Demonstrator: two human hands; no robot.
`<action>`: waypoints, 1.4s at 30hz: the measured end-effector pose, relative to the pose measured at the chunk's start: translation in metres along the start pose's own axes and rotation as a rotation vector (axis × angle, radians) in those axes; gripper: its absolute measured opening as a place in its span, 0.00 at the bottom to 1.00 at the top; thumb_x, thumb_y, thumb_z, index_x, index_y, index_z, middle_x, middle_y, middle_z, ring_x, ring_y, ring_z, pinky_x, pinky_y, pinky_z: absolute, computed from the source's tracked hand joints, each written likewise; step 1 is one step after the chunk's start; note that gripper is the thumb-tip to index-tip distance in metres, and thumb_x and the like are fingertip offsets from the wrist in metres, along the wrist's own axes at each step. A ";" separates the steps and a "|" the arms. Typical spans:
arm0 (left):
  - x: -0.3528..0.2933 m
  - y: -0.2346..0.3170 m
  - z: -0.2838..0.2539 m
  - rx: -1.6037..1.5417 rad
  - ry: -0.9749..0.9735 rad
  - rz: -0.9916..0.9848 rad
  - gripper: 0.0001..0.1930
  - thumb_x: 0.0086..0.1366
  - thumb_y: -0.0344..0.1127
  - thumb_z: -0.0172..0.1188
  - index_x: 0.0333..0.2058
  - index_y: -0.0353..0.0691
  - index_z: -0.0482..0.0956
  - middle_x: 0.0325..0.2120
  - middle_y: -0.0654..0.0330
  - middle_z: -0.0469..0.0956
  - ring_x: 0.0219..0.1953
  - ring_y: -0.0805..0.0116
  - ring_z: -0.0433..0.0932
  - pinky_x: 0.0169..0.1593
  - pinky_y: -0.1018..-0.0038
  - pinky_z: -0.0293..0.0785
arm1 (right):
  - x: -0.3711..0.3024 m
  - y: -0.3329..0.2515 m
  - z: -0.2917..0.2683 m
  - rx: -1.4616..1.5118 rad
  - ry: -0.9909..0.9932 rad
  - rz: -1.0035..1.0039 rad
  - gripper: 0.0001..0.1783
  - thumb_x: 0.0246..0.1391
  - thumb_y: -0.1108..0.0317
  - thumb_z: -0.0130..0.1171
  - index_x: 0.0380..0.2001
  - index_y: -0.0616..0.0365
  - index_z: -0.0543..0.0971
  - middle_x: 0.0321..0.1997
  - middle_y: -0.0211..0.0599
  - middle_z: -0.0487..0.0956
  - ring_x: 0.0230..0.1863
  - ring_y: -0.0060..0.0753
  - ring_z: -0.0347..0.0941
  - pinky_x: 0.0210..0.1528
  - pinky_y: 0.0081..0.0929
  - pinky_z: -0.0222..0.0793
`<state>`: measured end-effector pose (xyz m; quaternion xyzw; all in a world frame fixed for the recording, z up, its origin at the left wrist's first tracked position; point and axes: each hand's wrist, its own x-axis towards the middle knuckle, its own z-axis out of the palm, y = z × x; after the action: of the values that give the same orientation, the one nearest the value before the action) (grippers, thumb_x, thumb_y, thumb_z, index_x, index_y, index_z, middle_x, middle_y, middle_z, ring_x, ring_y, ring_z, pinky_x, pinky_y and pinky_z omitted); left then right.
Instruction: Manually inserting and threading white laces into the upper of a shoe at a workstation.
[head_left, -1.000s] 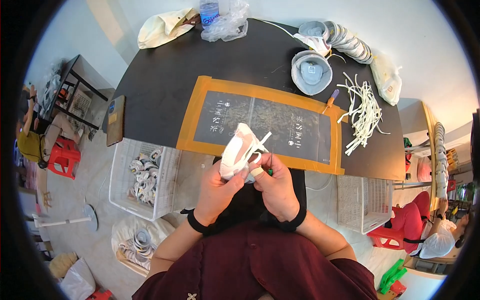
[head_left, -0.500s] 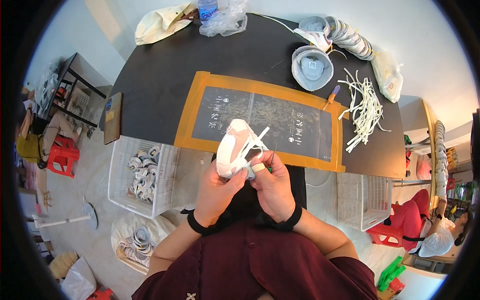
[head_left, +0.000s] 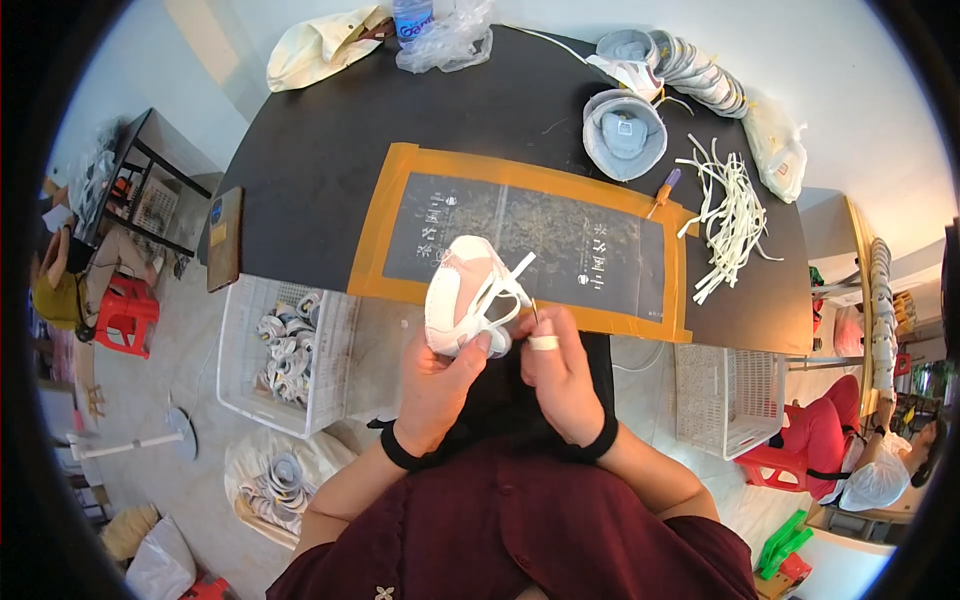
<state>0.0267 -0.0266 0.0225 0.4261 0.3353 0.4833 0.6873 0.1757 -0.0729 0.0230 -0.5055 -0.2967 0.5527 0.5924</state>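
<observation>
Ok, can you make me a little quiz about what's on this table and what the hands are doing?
1. True or false: the left hand holds a white shoe.
2. What lies right of the orange-edged mat? A) white laces B) a red ball C) a book
3. Fill in: the right hand touches a white ____ on the shoe.

Key: 1 true; 2 A; 3 lace
</observation>
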 end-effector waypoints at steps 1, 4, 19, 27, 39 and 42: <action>0.002 0.002 0.000 0.006 -0.003 0.028 0.15 0.66 0.26 0.60 0.51 0.37 0.75 0.43 0.66 0.77 0.42 0.82 0.73 0.45 0.80 0.70 | -0.001 0.000 -0.006 -0.194 0.007 -0.112 0.05 0.65 0.68 0.53 0.39 0.56 0.70 0.33 0.29 0.72 0.30 0.18 0.66 0.32 0.20 0.65; 0.008 0.008 0.004 0.046 0.000 0.045 0.14 0.66 0.26 0.60 0.50 0.36 0.75 0.41 0.67 0.77 0.39 0.83 0.72 0.42 0.81 0.70 | -0.007 -0.016 -0.004 -0.607 0.007 -0.425 0.05 0.64 0.71 0.52 0.39 0.60 0.70 0.34 0.38 0.74 0.30 0.32 0.72 0.37 0.28 0.69; 0.027 0.001 0.002 0.304 -0.010 0.198 0.13 0.63 0.26 0.61 0.47 0.33 0.77 0.37 0.63 0.79 0.37 0.79 0.75 0.40 0.78 0.72 | 0.007 -0.043 0.005 -0.842 -0.076 -0.420 0.09 0.57 0.73 0.55 0.41 0.57 0.76 0.35 0.47 0.79 0.37 0.53 0.78 0.37 0.38 0.73; 0.028 -0.007 -0.002 0.389 -0.006 0.228 0.13 0.62 0.27 0.62 0.46 0.32 0.77 0.37 0.60 0.78 0.37 0.74 0.77 0.39 0.76 0.73 | 0.013 -0.056 0.001 -0.951 -0.165 -0.381 0.09 0.57 0.71 0.54 0.41 0.55 0.75 0.31 0.48 0.79 0.34 0.56 0.77 0.34 0.44 0.73; 0.040 0.001 -0.007 0.534 -0.017 0.286 0.11 0.63 0.31 0.61 0.42 0.33 0.77 0.32 0.54 0.78 0.34 0.62 0.78 0.38 0.71 0.72 | 0.049 -0.065 0.004 -0.855 -0.291 -0.181 0.04 0.54 0.71 0.53 0.32 0.59 0.70 0.26 0.50 0.77 0.29 0.54 0.76 0.32 0.41 0.70; 0.044 -0.005 -0.011 0.635 -0.006 0.369 0.08 0.63 0.30 0.61 0.39 0.33 0.77 0.30 0.53 0.77 0.32 0.60 0.77 0.36 0.69 0.71 | 0.051 -0.064 0.015 -1.039 -0.270 -0.354 0.05 0.54 0.72 0.52 0.33 0.60 0.70 0.26 0.50 0.77 0.29 0.55 0.77 0.31 0.44 0.71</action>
<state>0.0322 0.0169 0.0111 0.6729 0.3842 0.4697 0.4230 0.1960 -0.0126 0.0765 -0.5982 -0.6831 0.2859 0.3062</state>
